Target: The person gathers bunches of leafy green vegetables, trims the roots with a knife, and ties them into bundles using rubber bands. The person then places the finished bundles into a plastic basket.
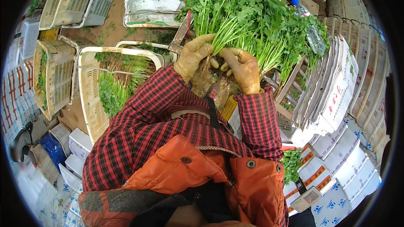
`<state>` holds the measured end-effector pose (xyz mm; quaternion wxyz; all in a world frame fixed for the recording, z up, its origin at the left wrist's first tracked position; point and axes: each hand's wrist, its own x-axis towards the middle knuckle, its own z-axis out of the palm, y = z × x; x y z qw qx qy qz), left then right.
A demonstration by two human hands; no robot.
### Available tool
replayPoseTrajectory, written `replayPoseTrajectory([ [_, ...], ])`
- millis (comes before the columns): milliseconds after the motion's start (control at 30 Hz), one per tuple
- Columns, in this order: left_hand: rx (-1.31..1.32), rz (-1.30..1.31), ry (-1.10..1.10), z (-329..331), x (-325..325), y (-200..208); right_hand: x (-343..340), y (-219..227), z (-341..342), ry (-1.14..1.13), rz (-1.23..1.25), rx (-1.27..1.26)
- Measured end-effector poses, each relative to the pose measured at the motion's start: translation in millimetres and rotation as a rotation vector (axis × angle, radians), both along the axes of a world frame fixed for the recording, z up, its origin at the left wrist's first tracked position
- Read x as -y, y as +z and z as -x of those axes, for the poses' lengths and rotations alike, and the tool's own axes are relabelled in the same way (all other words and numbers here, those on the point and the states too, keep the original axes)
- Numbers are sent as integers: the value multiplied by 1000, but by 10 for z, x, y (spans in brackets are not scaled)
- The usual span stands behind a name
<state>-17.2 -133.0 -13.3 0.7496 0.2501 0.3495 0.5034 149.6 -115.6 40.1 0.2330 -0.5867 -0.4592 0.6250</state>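
Observation:
My left hand (pixel 194 56), in a yellowed work glove, is closed round the lower stems of a small bunch of coriander (pixel 227 33). Brown roots hang below that hand. My right hand (pixel 244 68), gloved the same way, has its fingers curled in at the base of the bunch, close to the left fingertips. Whether its fingertips pinch roots or stems is hard to make out. Just beyond both hands lies a large heap of loose coriander (pixel 252 12), its pale stems toward me and its leaves pointing away.
Left of my arm stands a cream plastic crate (pixel 90 96) with bundled coriander inside. A clear bottle (pixel 314 38) lies on the heap's right side. Stacked newspapers (pixel 326 84) stand at the right. White boxes (pixel 345 159) and a calculator-like device (pixel 306 199) are at the lower right.

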Motion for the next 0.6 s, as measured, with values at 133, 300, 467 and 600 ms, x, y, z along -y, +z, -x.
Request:
replayPoseTrajectory([
  [133, -100, -42, 13, -74, 30, -20, -31, -91, 121, -59, -26, 57],
  [300, -134, 26, 39, -61, 12, 37, -20, -148, 2, -216, 83, -26],
  [467, -139, -14, 86, -67, 24, 14, -5, -134, -87, -261, 144, -228],
  [600, -203, 34, 65, 34, 9, -108, -30, -149, -270, -243, 134, -303],
])
